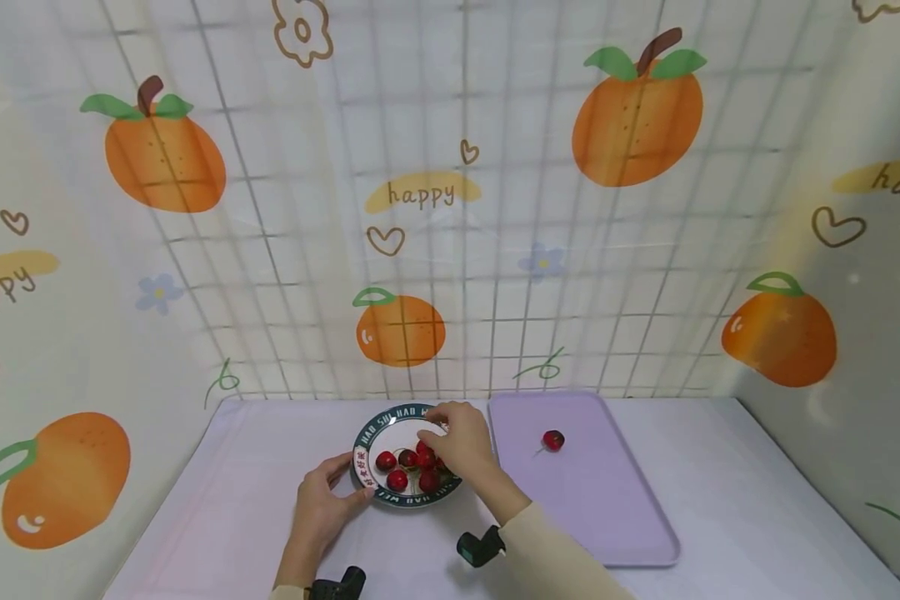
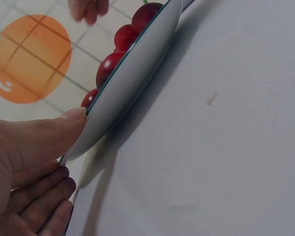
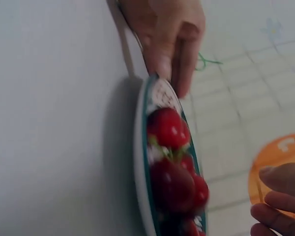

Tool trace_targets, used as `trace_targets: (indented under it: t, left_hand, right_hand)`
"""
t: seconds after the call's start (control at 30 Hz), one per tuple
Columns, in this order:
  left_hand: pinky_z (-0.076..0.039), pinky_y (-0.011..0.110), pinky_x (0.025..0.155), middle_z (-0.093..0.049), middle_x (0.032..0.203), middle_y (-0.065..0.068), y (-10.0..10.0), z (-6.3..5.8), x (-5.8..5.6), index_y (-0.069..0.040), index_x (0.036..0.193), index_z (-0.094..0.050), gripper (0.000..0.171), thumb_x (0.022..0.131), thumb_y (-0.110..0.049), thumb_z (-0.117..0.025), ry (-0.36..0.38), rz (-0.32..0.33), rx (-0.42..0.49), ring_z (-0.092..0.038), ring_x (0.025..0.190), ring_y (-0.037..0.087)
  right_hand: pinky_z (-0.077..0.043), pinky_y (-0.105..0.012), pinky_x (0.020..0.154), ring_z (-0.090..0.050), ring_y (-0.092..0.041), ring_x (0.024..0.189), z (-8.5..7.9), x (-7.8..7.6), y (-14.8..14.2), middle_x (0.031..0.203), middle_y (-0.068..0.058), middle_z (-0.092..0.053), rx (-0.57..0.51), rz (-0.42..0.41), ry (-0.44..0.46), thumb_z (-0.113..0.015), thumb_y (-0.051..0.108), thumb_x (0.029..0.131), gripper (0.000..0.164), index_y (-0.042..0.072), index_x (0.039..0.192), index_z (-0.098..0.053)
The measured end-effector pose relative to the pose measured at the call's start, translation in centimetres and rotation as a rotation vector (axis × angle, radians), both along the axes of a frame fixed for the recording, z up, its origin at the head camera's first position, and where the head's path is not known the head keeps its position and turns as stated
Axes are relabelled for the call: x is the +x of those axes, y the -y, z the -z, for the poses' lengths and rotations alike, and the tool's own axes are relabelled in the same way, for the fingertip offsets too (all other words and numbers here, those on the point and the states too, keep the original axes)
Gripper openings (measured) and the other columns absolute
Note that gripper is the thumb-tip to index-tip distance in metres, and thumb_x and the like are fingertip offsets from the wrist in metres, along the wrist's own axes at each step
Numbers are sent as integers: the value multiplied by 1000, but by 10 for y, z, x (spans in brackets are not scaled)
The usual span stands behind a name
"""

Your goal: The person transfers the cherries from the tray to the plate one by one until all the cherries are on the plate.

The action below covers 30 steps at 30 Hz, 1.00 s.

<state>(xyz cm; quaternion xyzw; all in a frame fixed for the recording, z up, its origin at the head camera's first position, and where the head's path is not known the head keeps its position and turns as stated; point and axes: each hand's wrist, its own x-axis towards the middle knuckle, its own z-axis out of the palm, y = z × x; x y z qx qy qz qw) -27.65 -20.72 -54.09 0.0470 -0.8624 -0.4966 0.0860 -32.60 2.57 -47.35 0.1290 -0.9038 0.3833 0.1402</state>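
Observation:
My left hand (image 1: 321, 503) holds the left edge of a round plate (image 1: 371, 427) with a dark green lettered rim. In the left wrist view the thumb (image 2: 54, 135) lies against the rim, with the fingers beside the edge. Several red cherries (image 1: 397, 480) sit in the plate, and green stems show among them in the right wrist view. Above the plate's right side hovers my right hand (image 1: 461, 437). Its thumb and fingers (image 3: 280, 216) are loosely bent and apart from the cherries, with nothing visible between them.
A purple tray (image 1: 607, 508) lies right of the plate, bearing a single dark red cherry (image 1: 552, 440) with a thin stem. White cloth (image 1: 232, 467) covers the table. Behind stands a wire grid under a sheet printed with oranges (image 1: 401, 332).

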Motion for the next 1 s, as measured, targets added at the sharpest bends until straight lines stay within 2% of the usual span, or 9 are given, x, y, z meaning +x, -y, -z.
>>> trace_targets:
  t: [0.23, 0.57, 0.77, 1.0]
  left_hand:
    - [-41, 58, 119, -61, 146, 20, -1, -4, 0, -3, 141, -63, 72, 76, -13, -92, 0, -1, 5, -54, 139, 42]
    - [-40, 58, 120, -62, 146, 19, -2, 1, 2, -3, 141, -64, 72, 76, -14, -93, -2, -7, 5, -55, 138, 41]
    - [-39, 60, 119, -62, 146, 20, 0, 1, 2, -2, 141, -63, 73, 76, -15, -93, -8, 9, -1, -56, 137, 42]
    - [-39, 60, 120, -62, 147, 18, 1, 0, 0, -5, 143, -63, 73, 77, -16, -93, 4, -4, -4, -55, 139, 40]
  right_hand:
    - [-59, -50, 90, -70, -31, 101, -8, -7, -43, 103, -10, -78, -3, 93, -30, -86, 16, 87, 26, 3, 108, -79]
    - [-57, -55, 88, -72, -37, 99, 10, -12, -109, 101, -15, -79, 12, 168, -54, -85, 13, 85, 26, -1, 106, -78]
    - [-55, -56, 92, -70, -39, 103, 16, -11, -146, 107, -19, -78, 34, 190, 3, -81, 14, 89, 31, -5, 113, -76]
    - [-55, -56, 92, -69, -40, 105, 24, -10, -172, 109, -21, -76, 56, 223, 69, -80, 15, 91, 33, -6, 115, -74]
